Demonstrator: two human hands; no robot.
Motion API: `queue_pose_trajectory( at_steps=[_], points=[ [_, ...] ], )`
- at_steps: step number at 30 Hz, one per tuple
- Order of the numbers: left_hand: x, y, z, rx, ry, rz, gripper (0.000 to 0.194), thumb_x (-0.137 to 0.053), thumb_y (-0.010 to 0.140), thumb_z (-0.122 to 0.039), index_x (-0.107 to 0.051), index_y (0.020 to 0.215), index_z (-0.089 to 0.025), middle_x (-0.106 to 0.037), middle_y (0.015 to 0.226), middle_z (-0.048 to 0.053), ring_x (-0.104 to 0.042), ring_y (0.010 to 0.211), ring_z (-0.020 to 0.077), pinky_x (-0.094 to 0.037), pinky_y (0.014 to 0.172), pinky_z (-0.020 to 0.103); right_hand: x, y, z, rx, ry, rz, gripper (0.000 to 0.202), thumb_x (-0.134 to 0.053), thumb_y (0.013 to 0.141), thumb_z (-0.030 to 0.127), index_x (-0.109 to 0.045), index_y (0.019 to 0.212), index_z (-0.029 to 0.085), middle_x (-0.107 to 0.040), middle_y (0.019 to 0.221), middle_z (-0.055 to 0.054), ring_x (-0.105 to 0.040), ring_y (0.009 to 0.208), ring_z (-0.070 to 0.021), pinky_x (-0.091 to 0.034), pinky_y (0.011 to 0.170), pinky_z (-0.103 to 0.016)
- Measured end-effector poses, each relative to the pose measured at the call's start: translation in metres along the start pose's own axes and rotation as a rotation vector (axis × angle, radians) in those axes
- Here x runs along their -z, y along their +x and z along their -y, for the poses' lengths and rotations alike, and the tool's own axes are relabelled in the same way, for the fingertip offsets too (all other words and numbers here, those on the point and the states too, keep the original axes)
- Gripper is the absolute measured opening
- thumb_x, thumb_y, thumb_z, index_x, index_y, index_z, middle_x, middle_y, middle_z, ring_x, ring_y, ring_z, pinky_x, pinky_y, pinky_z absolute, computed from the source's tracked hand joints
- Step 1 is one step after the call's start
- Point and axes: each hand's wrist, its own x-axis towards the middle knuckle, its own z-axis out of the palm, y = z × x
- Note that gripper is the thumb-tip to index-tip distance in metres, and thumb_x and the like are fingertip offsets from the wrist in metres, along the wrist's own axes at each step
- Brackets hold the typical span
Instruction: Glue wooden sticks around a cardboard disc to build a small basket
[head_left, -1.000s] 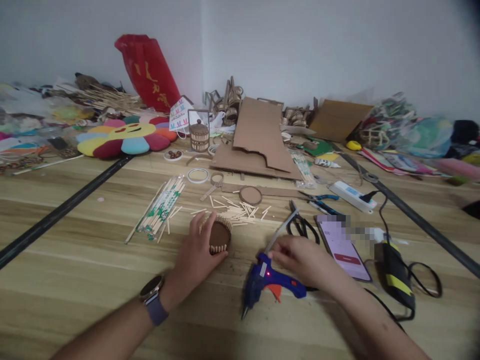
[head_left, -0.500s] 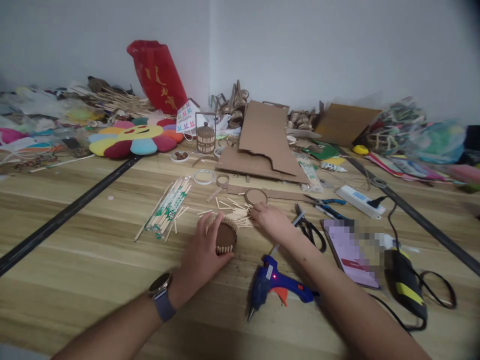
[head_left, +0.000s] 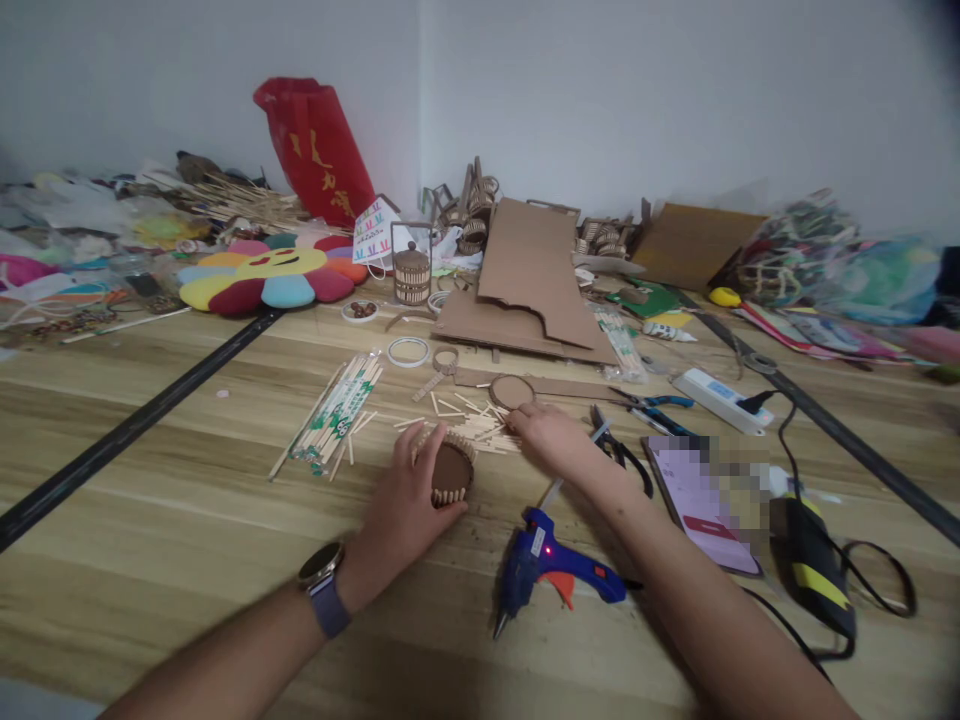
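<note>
My left hand (head_left: 405,490) is wrapped round the near left side of a small round cardboard cup (head_left: 454,470) ringed with short wooden sticks, which rests on the table. My right hand (head_left: 553,438) is at the right edge of a loose pile of short wooden sticks (head_left: 474,428). Its fingers are drawn together, and whatever is between them is hidden. Just behind that hand lies a cardboard disc (head_left: 512,391). A blue hot glue gun (head_left: 551,565) with a lit red light lies between my forearms, its nozzle toward me.
A bag of wooden sticks (head_left: 339,415) lies left of the cup. To the right are scissors (head_left: 626,455), pliers (head_left: 660,403), a phone (head_left: 697,505) and a power strip (head_left: 721,400). Cardboard sheets (head_left: 529,260) and a finished lidded bucket (head_left: 412,275) stand farther back.
My right hand has shifted slightly right, away from the middle of the stick pile. My left hand and the cup have stayed in place.
</note>
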Motion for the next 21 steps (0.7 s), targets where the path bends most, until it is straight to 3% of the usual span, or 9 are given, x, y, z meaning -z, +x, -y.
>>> queue_pose_trajectory(
  at_steps=[11,17,21],
  points=[
    [0.001,0.001,-0.001,-0.014,0.007,0.012,0.1,-0.081,0.069,-0.015,-0.023,0.149,-0.028,-0.033,0.147,0.017,-0.036,0.14,0.0392,-0.041,0.109,0.06,0.004,0.001,0.008,-0.016,0.117,0.043,0.018,-0.052,0.097,0.017,-0.07,0.093,0.014,-0.072,0.096,-0.013,-0.066,0.094,-0.0236,-0.042,0.079,-0.028],
    [0.001,0.001,-0.001,-0.016,0.007,0.008,0.101,-0.08,0.07,-0.015,-0.021,0.15,-0.031,-0.032,0.147,0.016,-0.035,0.14,0.0396,-0.042,0.108,0.061,-0.001,0.002,0.01,-0.034,0.242,0.072,0.019,-0.056,0.088,0.005,-0.069,0.098,0.014,-0.073,0.101,-0.012,-0.067,0.091,-0.0193,-0.042,0.075,-0.023],
    [0.001,0.0,-0.001,-0.017,-0.007,-0.006,0.102,-0.08,0.07,-0.015,-0.019,0.15,-0.034,-0.033,0.148,0.015,-0.038,0.139,0.0396,-0.042,0.108,0.062,0.007,-0.001,0.006,-0.085,0.327,0.059,0.019,-0.055,0.086,0.004,-0.072,0.089,0.014,-0.075,0.095,-0.011,-0.067,0.088,-0.019,-0.041,0.073,-0.023]
  ],
)
